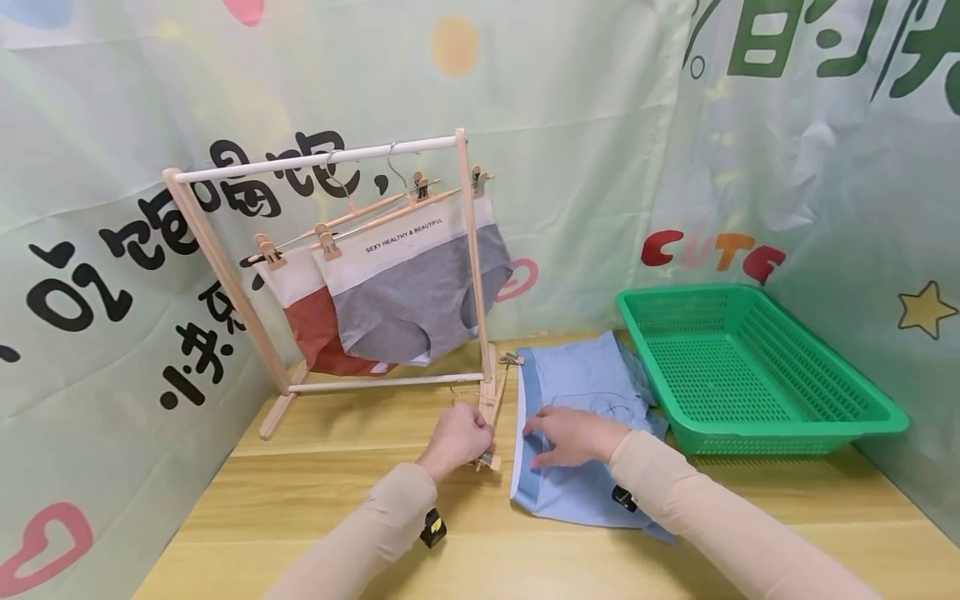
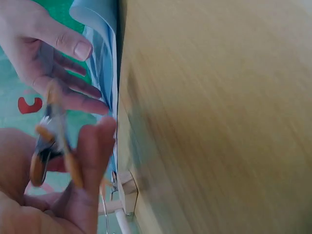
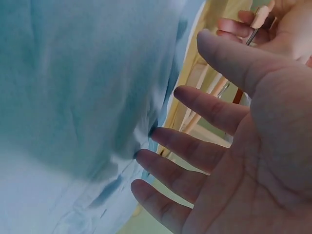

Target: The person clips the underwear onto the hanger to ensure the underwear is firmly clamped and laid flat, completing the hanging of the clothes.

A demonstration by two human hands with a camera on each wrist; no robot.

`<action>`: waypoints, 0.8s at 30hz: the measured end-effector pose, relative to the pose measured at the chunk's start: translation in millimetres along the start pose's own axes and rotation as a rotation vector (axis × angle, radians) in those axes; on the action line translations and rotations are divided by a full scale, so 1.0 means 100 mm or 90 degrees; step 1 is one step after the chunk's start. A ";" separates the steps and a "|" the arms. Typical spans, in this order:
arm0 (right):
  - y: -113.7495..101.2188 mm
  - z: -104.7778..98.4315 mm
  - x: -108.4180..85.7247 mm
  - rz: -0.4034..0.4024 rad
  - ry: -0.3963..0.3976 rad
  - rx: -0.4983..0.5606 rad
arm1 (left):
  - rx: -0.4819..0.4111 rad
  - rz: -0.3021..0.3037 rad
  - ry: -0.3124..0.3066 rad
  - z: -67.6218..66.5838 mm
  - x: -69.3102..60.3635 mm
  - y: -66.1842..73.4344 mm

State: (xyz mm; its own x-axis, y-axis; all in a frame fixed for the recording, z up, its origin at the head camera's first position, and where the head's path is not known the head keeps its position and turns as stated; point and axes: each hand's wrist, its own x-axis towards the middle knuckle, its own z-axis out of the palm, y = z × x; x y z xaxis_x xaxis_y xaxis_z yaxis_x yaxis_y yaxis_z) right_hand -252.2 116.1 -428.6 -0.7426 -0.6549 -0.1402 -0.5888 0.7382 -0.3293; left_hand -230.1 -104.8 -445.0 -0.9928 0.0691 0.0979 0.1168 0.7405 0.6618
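Light blue briefs (image 1: 592, 371) lie flat on the table, their waistband toward the left. Just left of that waistband is a wooden clip hanger (image 1: 500, 408), one metal-and-wood clip at each end. My left hand (image 1: 453, 437) grips the hanger near its closer clip (image 1: 489, 462); the clip (image 2: 48, 141) looks blurred in the left wrist view. My right hand (image 1: 577, 435) is over the briefs near the waistband, its fingers (image 3: 195, 107) spread and fairly straight. Some fingertips are at the fabric in the right wrist view; whether they press it I cannot tell.
A wooden rack (image 1: 318, 156) stands at the back left. On it hang grey briefs (image 1: 420, 287) with a white band and red briefs (image 1: 311, 325), both clipped to hangers. A green plastic basket (image 1: 757, 429) stands on the right, beside the blue briefs. Printed cloth (image 1: 570, 125) walls the back.
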 end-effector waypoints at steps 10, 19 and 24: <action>-0.08 0.07 -0.04 -0.041 0.023 -0.050 | 0.065 0.015 -0.035 0.08 0.05 -0.09; -0.05 0.08 0.02 -0.121 0.070 -0.081 | 0.107 0.050 -0.049 0.29 0.26 -0.47; -0.07 0.08 0.04 -0.126 0.071 -0.067 | 0.133 0.095 -0.028 0.12 0.03 -0.22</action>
State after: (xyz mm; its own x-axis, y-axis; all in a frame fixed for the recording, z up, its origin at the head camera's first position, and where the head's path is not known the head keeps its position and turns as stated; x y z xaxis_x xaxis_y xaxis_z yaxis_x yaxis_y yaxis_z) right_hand -248.0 106.8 -434.4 -0.6362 -0.7712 0.0230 -0.7522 0.6133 -0.2409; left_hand -235.4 -113.0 -467.7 -0.9657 0.2135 0.1475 0.2585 0.8413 0.4748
